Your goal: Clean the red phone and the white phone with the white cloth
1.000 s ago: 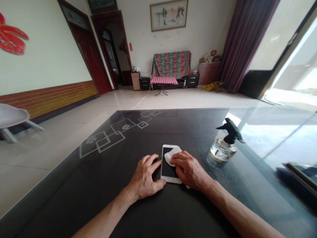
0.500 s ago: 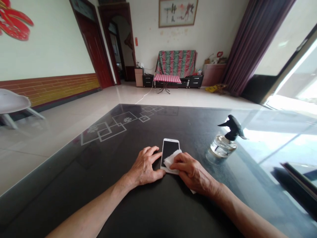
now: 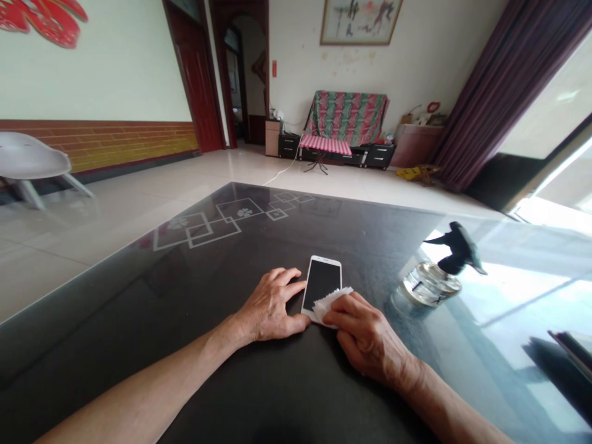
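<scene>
A white smartphone (image 3: 323,280) with a dark screen lies face up on the black glossy table (image 3: 259,388). My left hand (image 3: 275,305) rests at the phone's left side, fingers apart, with fingertips and thumb against its edge and lower left corner. Pinched in my right hand (image 3: 367,333) is a crumpled white tissue (image 3: 330,302), pressed on the lower part of the screen. The tissue and fingers hide the phone's lower right corner. To the right of that hand stands a clear spray bottle (image 3: 432,282) with a black trigger head.
A dark flat object (image 3: 571,351) lies at the table's right edge, partly out of view. Beyond the table are a white chair (image 3: 34,157) on the left, a small stool with a striped cover (image 3: 326,145), and a purple curtain (image 3: 481,92).
My right hand has slid the tissue slightly down and right over the screen, showing more of it. The left hand stays by the phone. The camera view has turned and tilted a little.
</scene>
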A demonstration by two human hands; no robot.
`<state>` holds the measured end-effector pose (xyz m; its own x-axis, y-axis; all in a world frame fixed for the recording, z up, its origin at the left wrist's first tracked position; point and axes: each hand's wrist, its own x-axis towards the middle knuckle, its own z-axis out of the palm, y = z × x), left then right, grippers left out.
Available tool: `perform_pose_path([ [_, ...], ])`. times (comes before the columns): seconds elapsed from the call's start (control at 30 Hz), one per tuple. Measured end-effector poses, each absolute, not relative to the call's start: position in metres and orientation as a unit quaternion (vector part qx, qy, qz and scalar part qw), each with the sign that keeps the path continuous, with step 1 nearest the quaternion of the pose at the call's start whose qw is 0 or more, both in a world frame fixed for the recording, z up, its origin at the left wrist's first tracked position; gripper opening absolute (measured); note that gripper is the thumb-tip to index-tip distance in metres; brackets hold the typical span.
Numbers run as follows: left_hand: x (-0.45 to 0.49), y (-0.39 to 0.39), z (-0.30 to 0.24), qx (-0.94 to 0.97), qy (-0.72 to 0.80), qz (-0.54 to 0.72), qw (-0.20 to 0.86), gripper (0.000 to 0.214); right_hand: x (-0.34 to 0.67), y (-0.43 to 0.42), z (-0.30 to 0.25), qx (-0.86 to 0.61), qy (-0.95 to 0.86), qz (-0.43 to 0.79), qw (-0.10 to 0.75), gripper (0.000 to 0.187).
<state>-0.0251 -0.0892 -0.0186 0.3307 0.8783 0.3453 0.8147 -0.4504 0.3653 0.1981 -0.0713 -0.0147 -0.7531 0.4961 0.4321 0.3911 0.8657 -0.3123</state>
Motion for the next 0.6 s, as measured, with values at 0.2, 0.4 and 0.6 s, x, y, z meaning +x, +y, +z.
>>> perform_pose_path([
  [0.2,-0.0262,-0.0879,-0.0215,0.814,0.52,0.253,0.059,0.058,0.1966,-0.0696,-0.0141,-0.258,-0.925,0.089,0.264,0.031],
  [0.4,-0.0258,-0.0879,-0.0197,0.813,0.52,0.254,0.06,0.058,0.1999,-0.0748,-0.0154,-0.257,-0.923,0.09,0.271,0.029],
  [0.6,-0.0252,-0.0884,-0.0192,0.812,0.521,0.258,0.06,0.057,0.1947,-0.0737,-0.0117,-0.256,-0.925,0.08,0.27,0.03],
])
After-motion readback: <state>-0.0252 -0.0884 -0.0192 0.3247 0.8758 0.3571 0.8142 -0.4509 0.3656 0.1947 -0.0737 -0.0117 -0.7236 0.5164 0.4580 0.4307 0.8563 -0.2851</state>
